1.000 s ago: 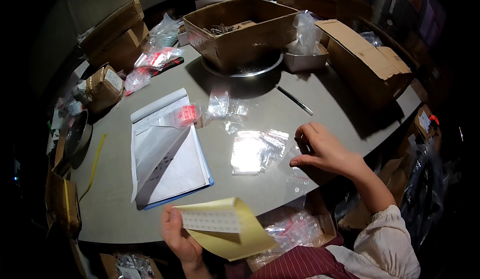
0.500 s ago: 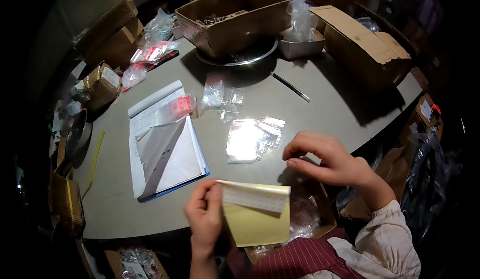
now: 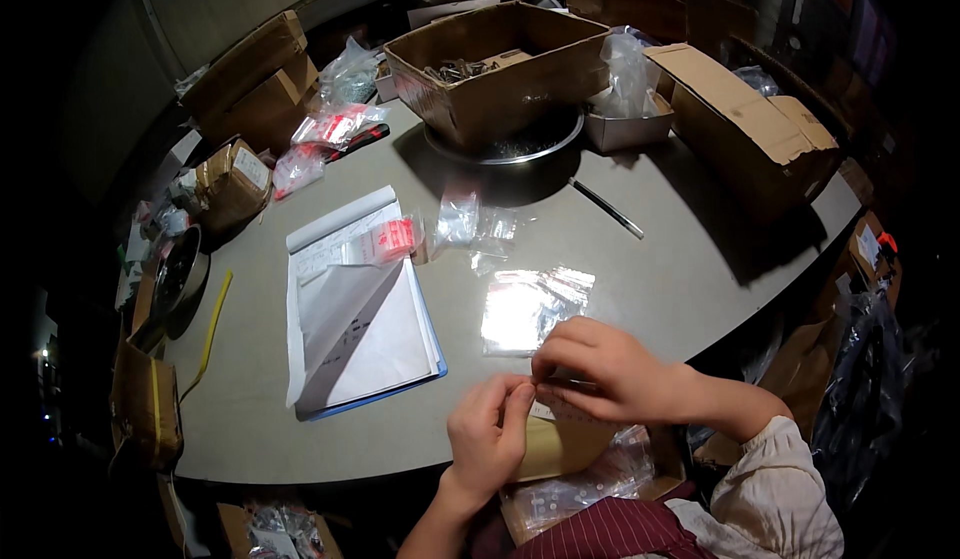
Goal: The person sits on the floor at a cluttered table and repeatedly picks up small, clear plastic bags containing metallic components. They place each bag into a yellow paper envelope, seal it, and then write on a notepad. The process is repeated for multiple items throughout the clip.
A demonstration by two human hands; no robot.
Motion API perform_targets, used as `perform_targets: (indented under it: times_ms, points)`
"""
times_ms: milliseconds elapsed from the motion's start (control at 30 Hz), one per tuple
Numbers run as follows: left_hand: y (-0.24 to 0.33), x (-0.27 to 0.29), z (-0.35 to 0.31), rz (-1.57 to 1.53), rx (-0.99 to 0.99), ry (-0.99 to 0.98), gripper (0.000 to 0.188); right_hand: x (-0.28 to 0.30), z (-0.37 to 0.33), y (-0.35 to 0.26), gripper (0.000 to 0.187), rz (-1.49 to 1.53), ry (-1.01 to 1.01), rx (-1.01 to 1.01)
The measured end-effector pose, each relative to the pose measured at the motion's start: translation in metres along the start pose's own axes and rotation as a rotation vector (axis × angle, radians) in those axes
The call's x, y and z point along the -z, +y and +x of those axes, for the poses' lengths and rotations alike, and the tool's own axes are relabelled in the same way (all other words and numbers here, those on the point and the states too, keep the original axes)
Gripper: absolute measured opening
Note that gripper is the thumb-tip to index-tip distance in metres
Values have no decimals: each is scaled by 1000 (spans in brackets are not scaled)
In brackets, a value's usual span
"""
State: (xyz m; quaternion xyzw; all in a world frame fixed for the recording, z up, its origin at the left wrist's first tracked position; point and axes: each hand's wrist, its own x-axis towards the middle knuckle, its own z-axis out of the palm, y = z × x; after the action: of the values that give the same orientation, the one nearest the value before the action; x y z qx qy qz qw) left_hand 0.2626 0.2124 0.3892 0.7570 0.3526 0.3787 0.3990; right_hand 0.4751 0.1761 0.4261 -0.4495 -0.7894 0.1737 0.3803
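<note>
My left hand (image 3: 490, 437) pinches the upper left corner of a yellow-backed label sheet (image 3: 560, 447), whose white strip with small printed marks shows along the top. Close against it, my right hand (image 3: 608, 367) has its thumb and fingers drawn together at the sheet's top edge. Whatever is between those right fingertips is hidden. Just beyond my hands lies a cluster of small clear zip bags (image 3: 528, 309), shining under the light. Below the sheet, more clear plastic bags (image 3: 590, 484) sit in an open carton at my lap.
Left of my hands is a blue clipboard with papers (image 3: 385, 349), a red-and-clear bag bundle (image 3: 390, 242) on it. A black pen (image 3: 607, 208) lies farther right. At the back stands a cardboard box of metal parts (image 3: 500, 84) over a round metal tray (image 3: 555, 149). Another carton (image 3: 745, 109) is at right.
My right hand has come left and down to meet my left hand at the sheet's top edge. The left hand and sheet have shifted right and lower, and the view has tilted slightly.
</note>
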Motion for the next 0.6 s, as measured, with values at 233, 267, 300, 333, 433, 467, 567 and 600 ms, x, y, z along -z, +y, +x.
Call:
perform_targets:
  times_ms: [233, 267, 300, 333, 433, 467, 567, 600]
  points:
    - [2, 6, -1, -180, 173, 14, 16, 16, -3, 28, 13, 63, 204, -76]
    - [1, 5, -1, -210, 174, 19, 17, 23, 0, 39, 12, 125, 160, -234]
    - [0, 4, -1, -195, 165, 26, 16, 33, 5, 49, 12, 186, 117, -392]
    - [2, 4, 1, -179, 150, 31, 16, 41, 9, 59, 12, 243, 79, -548]
    - [4, 6, 3, -132, 121, 30, 15, 44, 15, 100, 12, -14, -16, -416]
    - [3, 7, 3, -115, 115, 28, 15, 47, 17, 106, 25, -40, -43, -448]
    - [-5, 7, 0, -98, 89, 83, 13, 57, 34, 114, 28, 16, 51, -552]
    - [-4, 7, 0, -99, 83, 85, 13, 63, 42, 113, 30, -28, 55, -602]
